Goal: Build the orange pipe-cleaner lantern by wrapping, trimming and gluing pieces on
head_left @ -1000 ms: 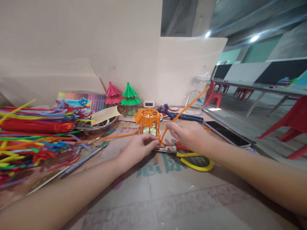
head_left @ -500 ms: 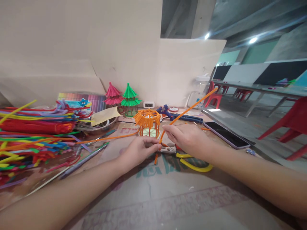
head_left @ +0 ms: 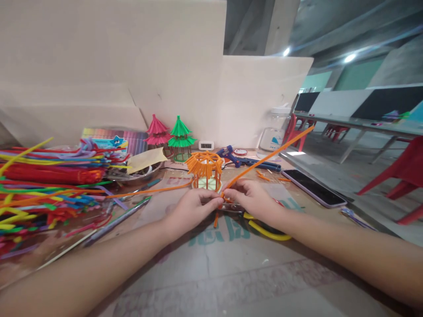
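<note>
An orange pipe cleaner (head_left: 271, 154) slants up to the right from between my hands, its short end poking out below. My left hand (head_left: 201, 206) pinches it near that lower end. With thumb and fingers together, my right hand (head_left: 253, 198) grips the same pipe cleaner just beside the left fingertips. Under the right hand lie pliers with yellow handles (head_left: 269, 231), partly covered by it. Right behind the hands stands a small orange pavilion (head_left: 205, 166) with a fringed roof, thin posts and a pale round base.
Bundles of coloured pipe cleaners (head_left: 49, 174) fill the left side. Pink (head_left: 154, 130) and green (head_left: 179, 136) pavilions stand at the back near a small clock (head_left: 206, 145). A blue glue gun (head_left: 228, 153), a clear jug (head_left: 274, 132) and a phone (head_left: 313, 188) are at right.
My right hand has come down and closer to my left along the pipe cleaner. The long free end leans further right. Orange scraps behind the right hand now show.
</note>
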Demonstrator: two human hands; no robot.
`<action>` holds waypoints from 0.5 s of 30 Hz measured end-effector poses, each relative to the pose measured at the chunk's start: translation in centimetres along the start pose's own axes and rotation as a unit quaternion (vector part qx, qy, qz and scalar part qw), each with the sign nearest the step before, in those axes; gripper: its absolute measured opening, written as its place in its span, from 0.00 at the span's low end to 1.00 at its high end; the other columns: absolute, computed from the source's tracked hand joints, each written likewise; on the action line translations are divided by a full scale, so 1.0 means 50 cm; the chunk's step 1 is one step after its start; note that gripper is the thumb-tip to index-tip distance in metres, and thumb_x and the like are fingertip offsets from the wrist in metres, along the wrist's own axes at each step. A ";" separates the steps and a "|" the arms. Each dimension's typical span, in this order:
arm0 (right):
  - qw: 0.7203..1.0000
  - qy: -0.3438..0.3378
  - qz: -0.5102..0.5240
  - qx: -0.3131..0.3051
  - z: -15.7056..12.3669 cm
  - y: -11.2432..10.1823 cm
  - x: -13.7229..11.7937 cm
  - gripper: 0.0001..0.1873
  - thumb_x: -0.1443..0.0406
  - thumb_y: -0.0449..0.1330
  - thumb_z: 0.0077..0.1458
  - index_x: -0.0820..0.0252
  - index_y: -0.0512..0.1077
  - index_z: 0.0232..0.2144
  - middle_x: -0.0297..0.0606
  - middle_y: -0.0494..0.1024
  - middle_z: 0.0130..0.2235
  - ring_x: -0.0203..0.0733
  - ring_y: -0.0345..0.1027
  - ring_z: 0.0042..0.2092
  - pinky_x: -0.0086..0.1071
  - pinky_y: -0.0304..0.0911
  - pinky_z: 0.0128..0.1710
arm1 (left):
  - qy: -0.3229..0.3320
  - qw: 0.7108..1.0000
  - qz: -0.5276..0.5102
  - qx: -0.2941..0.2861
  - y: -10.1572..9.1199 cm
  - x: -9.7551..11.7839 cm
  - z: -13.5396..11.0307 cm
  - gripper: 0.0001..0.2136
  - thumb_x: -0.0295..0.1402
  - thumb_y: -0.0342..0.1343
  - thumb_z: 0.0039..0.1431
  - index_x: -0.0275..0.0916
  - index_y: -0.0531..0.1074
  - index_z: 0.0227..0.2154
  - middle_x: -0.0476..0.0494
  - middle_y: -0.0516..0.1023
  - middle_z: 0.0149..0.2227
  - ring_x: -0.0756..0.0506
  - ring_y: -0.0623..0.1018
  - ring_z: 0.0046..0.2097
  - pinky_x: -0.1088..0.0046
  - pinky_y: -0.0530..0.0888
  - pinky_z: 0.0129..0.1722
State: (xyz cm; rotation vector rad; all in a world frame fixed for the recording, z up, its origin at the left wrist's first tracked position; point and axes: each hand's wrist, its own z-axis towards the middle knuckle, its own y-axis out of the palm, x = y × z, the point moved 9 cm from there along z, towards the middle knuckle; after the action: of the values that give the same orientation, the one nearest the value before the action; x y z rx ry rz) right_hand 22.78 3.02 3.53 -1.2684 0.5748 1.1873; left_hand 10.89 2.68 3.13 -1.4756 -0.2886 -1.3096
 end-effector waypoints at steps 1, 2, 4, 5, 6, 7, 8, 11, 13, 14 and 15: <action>1.000 0.003 0.000 -0.005 -0.002 0.002 -0.001 0.11 0.58 0.59 0.55 0.61 0.74 0.32 0.36 0.78 0.31 0.39 0.72 0.32 0.31 0.66 0.33 | 0.007 1.000 0.018 -0.001 0.000 0.005 -0.001 0.14 0.39 0.52 0.61 0.35 0.79 0.32 0.45 0.81 0.31 0.47 0.77 0.33 0.75 0.70 0.33; 1.000 0.001 0.001 -0.009 -0.005 0.004 -0.003 0.11 0.58 0.59 0.56 0.60 0.74 0.32 0.36 0.78 0.31 0.38 0.71 0.32 0.31 0.66 0.32 | 0.017 0.999 0.037 -0.003 0.001 0.011 -0.001 0.14 0.38 0.51 0.61 0.35 0.78 0.31 0.45 0.80 0.29 0.47 0.76 0.32 0.75 0.69 0.32; 1.000 -0.008 0.004 -0.011 -0.008 0.005 -0.009 0.10 0.58 0.59 0.56 0.59 0.73 0.31 0.34 0.77 0.30 0.37 0.71 0.32 0.30 0.66 0.33 | 0.037 0.997 0.070 -0.006 0.003 0.022 -0.003 0.16 0.38 0.49 0.62 0.35 0.78 0.28 0.47 0.77 0.26 0.48 0.74 0.30 0.76 0.67 0.31; 1.000 -0.013 0.004 -0.007 -0.008 0.004 -0.011 0.09 0.59 0.59 0.57 0.59 0.72 0.31 0.34 0.77 0.30 0.37 0.71 0.32 0.30 0.66 0.32 | 0.044 0.996 0.082 -0.008 0.003 0.026 -0.003 0.17 0.38 0.49 0.63 0.35 0.77 0.26 0.47 0.76 0.25 0.49 0.73 0.29 0.76 0.66 0.30; 1.000 -0.017 0.003 0.000 -0.008 0.001 -0.014 0.09 0.60 0.58 0.57 0.59 0.72 0.30 0.34 0.77 0.30 0.37 0.71 0.32 0.30 0.66 0.32 | 0.048 0.995 0.091 -0.008 0.003 0.028 -0.003 0.18 0.39 0.48 0.64 0.35 0.77 0.25 0.48 0.75 0.24 0.49 0.72 0.28 0.76 0.66 0.30; 1.000 -0.020 0.003 0.008 -0.008 -0.001 -0.015 0.09 0.60 0.58 0.56 0.60 0.72 0.29 0.34 0.76 0.29 0.37 0.71 0.31 0.30 0.66 0.32 | 0.050 0.994 0.098 -0.008 0.003 0.028 -0.003 0.19 0.39 0.47 0.64 0.36 0.76 0.24 0.48 0.74 0.23 0.50 0.71 0.28 0.76 0.65 0.29; 1.000 -0.023 0.003 0.016 -0.007 -0.004 -0.016 0.09 0.61 0.58 0.56 0.60 0.71 0.29 0.34 0.76 0.29 0.37 0.71 0.31 0.30 0.66 0.31 | 0.052 0.993 0.104 -0.007 0.003 0.028 -0.003 0.19 0.39 0.47 0.64 0.36 0.76 0.24 0.49 0.73 0.23 0.50 0.71 0.28 0.76 0.65 0.29; 0.999 -0.019 0.017 0.023 -0.004 -0.006 -0.014 0.09 0.60 0.58 0.56 0.59 0.70 0.28 0.33 0.76 0.28 0.37 0.71 0.30 0.31 0.66 0.32 | 0.059 0.991 0.121 -0.010 0.004 0.025 -0.002 0.17 0.39 0.48 0.63 0.37 0.77 0.27 0.49 0.75 0.24 0.49 0.72 0.29 0.76 0.66 0.31; 0.999 -0.014 0.037 0.018 -0.002 -0.003 -0.012 0.10 0.59 0.58 0.56 0.59 0.70 0.29 0.33 0.76 0.27 0.37 0.71 0.30 0.31 0.66 0.32 | 0.060 0.990 0.129 -0.011 0.004 0.024 -0.001 0.15 0.39 0.49 0.63 0.38 0.78 0.28 0.48 0.77 0.26 0.49 0.73 0.30 0.75 0.66 0.34; 0.999 -0.015 0.044 0.015 -0.001 -0.002 -0.013 0.10 0.59 0.58 0.55 0.59 0.70 0.28 0.32 0.76 0.27 0.37 0.71 0.29 0.31 0.67 0.33 | 0.059 0.990 0.131 -0.010 0.003 0.023 -0.002 0.15 0.38 0.50 0.63 0.38 0.78 0.29 0.48 0.77 0.26 0.49 0.73 0.31 0.75 0.67 0.34; 0.999 -0.017 0.046 0.014 0.000 -0.001 -0.015 0.10 0.59 0.58 0.55 0.59 0.70 0.28 0.32 0.76 0.26 0.37 0.71 0.29 0.31 0.67 0.33 | 0.057 0.989 0.133 -0.009 0.002 0.023 -0.002 0.15 0.38 0.50 0.63 0.38 0.78 0.29 0.48 0.77 0.26 0.49 0.73 0.31 0.75 0.67 0.35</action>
State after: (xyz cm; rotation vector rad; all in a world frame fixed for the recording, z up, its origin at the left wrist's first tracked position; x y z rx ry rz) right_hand 22.59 2.76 4.22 -1.2066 0.6296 1.2702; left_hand 11.35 2.04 3.98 -1.3947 -0.0042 -1.1765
